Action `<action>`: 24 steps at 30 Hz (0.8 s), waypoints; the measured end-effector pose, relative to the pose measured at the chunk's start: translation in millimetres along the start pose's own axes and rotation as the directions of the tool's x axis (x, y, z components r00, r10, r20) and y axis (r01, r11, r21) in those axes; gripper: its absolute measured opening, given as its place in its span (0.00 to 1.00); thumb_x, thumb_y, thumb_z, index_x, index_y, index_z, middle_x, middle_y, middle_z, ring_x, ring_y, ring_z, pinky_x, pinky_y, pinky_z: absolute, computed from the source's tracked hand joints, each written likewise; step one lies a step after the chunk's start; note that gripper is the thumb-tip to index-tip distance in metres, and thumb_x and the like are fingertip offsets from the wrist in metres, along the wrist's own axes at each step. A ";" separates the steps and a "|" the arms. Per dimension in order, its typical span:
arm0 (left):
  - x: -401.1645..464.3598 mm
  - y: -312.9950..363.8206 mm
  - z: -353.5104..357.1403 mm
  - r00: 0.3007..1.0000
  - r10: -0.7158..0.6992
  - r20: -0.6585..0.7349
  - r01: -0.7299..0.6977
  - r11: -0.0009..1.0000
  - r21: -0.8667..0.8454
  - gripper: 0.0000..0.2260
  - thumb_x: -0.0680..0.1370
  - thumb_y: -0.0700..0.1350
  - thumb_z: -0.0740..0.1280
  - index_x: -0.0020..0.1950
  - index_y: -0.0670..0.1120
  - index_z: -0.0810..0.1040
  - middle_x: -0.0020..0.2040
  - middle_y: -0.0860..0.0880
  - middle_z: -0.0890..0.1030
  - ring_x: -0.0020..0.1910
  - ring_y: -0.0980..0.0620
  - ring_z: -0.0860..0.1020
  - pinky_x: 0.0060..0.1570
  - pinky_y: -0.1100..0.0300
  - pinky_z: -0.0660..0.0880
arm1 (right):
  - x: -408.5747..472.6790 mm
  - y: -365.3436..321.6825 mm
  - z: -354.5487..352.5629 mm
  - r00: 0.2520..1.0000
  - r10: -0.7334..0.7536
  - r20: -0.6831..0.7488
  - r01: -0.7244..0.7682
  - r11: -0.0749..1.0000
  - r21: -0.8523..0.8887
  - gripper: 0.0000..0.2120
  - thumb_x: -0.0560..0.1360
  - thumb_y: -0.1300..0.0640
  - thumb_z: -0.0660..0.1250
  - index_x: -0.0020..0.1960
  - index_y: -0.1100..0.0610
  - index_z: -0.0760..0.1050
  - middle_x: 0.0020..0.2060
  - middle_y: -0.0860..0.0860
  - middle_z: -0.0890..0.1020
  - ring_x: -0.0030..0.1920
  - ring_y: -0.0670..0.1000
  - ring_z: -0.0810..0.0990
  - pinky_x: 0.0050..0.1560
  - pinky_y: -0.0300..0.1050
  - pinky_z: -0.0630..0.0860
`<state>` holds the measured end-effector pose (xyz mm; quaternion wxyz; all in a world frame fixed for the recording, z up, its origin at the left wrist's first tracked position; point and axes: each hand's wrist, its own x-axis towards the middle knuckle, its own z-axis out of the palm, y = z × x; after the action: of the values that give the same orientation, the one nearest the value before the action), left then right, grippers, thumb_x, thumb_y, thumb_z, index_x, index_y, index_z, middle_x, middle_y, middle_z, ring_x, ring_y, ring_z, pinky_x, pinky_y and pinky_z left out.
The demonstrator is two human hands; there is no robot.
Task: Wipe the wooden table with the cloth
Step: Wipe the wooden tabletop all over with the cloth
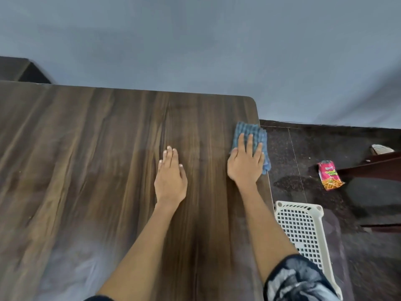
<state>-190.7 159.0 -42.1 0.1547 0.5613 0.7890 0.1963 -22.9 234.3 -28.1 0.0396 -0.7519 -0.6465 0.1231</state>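
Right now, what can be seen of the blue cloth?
The cloth is blue-grey with a ribbed or striped weave and looks soft and bunched, not spread flat. It lies at the right edge of the wooden table, near the far right corner, with one side hanging slightly past the edge. The right hand presses on it with straight, spread fingers, hiding its near part. The left hand rests apart from it.

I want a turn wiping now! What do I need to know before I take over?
Right hand: flat, fingers straight, pressing the blue striped cloth at the right edge of the dark brown wooden table, near the far corner. The cloth hangs slightly over the edge.
Left hand: open, flat on the bare wood, holding nothing.
Done: cannot tell how much has been wiped.
Left: to be safe, wipe the whole top, working leftward and toward you.
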 end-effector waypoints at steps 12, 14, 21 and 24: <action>48.1 -19.0 7.1 0.995 0.076 -0.069 -0.069 0.992 0.104 0.25 0.79 0.50 0.50 0.73 0.39 0.60 0.74 0.43 0.62 0.73 0.50 0.59 0.71 0.56 0.55 | 2.5 -88.0 30.2 0.891 -0.453 0.046 0.450 0.891 0.050 0.28 0.77 0.47 0.39 0.76 0.49 0.55 0.76 0.49 0.57 0.77 0.56 0.51 0.74 0.51 0.49; 48.3 -16.3 6.8 0.994 0.061 -0.091 -0.052 0.994 0.094 0.25 0.78 0.50 0.49 0.72 0.40 0.61 0.73 0.44 0.63 0.73 0.51 0.60 0.71 0.56 0.55 | 37.9 -59.7 24.6 0.945 -0.325 -0.039 0.325 0.946 -0.025 0.28 0.78 0.48 0.41 0.76 0.50 0.55 0.76 0.51 0.58 0.76 0.58 0.52 0.74 0.53 0.50; 46.6 -13.8 9.7 0.993 0.047 -0.108 -0.036 0.994 0.102 0.25 0.79 0.51 0.48 0.72 0.40 0.61 0.73 0.45 0.63 0.71 0.55 0.56 0.70 0.57 0.55 | 175.3 -51.4 -0.8 0.996 -0.062 -0.058 0.063 0.998 0.020 0.25 0.82 0.49 0.43 0.78 0.52 0.47 0.77 0.54 0.49 0.76 0.60 0.46 0.75 0.57 0.45; 46.1 -13.5 9.6 0.993 0.045 -0.106 -0.034 0.994 0.107 0.25 0.78 0.51 0.48 0.72 0.40 0.62 0.73 0.45 0.63 0.72 0.55 0.56 0.70 0.57 0.55 | 149.0 -96.9 20.6 0.965 -0.255 -0.062 0.255 0.967 -0.016 0.26 0.80 0.48 0.42 0.78 0.53 0.50 0.77 0.54 0.52 0.76 0.60 0.49 0.75 0.57 0.49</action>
<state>-212.2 199.9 -58.1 0.0781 0.5726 0.7942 0.1878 -101.1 394.2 -46.8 0.0727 -0.6662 -0.7367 0.0906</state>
